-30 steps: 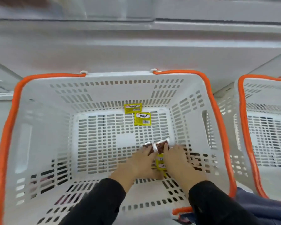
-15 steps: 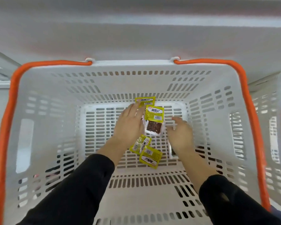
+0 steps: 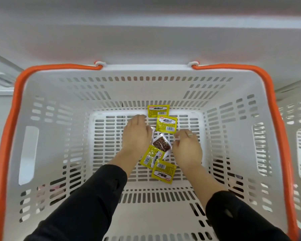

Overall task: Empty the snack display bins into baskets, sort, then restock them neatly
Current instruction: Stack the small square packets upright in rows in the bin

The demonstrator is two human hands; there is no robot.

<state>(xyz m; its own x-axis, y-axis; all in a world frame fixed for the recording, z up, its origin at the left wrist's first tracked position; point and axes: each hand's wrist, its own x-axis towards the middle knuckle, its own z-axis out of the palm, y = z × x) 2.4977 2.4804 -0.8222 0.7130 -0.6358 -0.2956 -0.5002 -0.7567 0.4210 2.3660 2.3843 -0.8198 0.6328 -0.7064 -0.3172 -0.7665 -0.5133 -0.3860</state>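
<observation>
with both hands down in the basket, the sorting step is under way

while the white basket [image 3: 229, 153] with orange handles holds only a few snack packets, the work in hand looks like gathering or sorting them on its slatted floor. the left hand [image 3: 136, 136] lies palm down over the floor, fingers fairly straight and together, its fingertips close to the far yellow packet [image 3: 158, 111]; a silvery edge shows just beside its thumb side, but i cannot tell whether the hand holds anything. the right hand [image 3: 187, 146] has its fingers loosely curled near the second yellow packet [image 3: 166, 124], and whether it pinches anything is not plain either.

between the two hands lies a clear packet with brown filling [image 3: 161, 144], and nearer the person two more yellow packets [image 3: 150, 156] overlap, the lower one [image 3: 163, 173] partly on top.

next, i judge, the loose packets want drawing together by kind: yellow ones in one group, the brown one apart. they are thin and flat, so they may slide on the slats, and pinching an edge should lift them better than scooping.
</observation>
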